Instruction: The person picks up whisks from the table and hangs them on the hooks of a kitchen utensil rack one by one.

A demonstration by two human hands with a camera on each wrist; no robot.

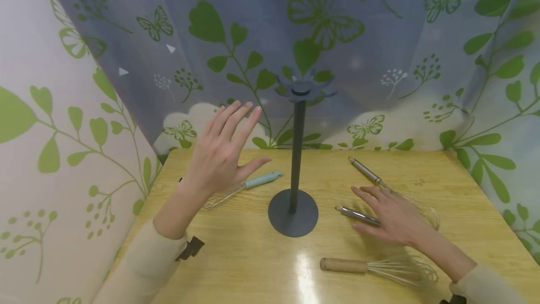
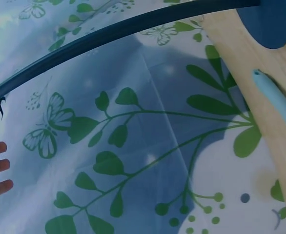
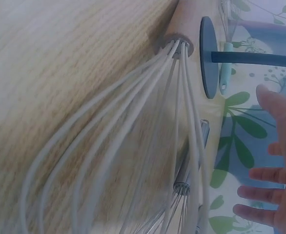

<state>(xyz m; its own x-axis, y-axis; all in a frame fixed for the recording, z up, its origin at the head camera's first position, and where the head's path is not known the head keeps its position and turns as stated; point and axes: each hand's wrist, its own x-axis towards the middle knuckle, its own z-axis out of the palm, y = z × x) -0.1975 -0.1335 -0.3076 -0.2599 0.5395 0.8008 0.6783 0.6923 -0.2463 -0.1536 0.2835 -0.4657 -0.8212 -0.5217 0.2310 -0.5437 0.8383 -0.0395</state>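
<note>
Stand [image 1: 297, 154]: it stands upright in front of me, a dark grey post on a round foot, with a ring of prongs [image 1: 301, 90] curving outward at the top.
Left hand [image 1: 221, 158]: I hold it raised just left of the stand, fingers straight and slightly fanned, thumb reaching out toward the post with a gap between; nothing is in its grasp.
Right hand [image 1: 394, 217]: I hold it above the table to the right of the stand, fingers loosely spread, thumb apart from them; it grips nothing.
Near steel whisk [image 1: 358, 215]: it lies right of the stand, its handle pointing toward the foot, its wires hidden beneath my right hand in the head view.
Far steel whisk [image 1: 364, 169]: it lies right of the stand and farther back, its wires running partly behind my right hand.
Wooden whisk [image 1: 343, 265]: it lies to the right of the stand and closer to me, its handle end toward the stand.
Blue whisk [image 1: 262, 179]: it lies left of the stand, handle end near the foot, wires partly covered by my left hand.
Table [image 1: 236, 257]: yellow wood grain under the stand, with a bright glare on my side of it.
Curtain [image 1: 253, 18]: it hangs behind the stand, printed with green leaves and butterflies.
Sleeves [image 1: 147, 252]: pale, on both my arms, nearer me than the stand.
</note>
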